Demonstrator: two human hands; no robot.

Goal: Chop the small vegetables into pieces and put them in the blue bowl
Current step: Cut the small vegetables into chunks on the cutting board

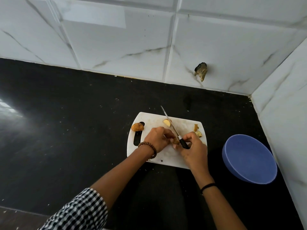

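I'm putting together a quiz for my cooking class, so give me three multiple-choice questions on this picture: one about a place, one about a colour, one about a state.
1. Where is the blue bowl? A. right of the cutting board B. on it C. left of it
2. What colour is the knife handle? A. red B. black C. white
3. The bowl is: A. full B. empty C. overturned
1 A, it stands past the board's right edge; 2 B, black shows in the right hand; 3 B, only bare blue inside.
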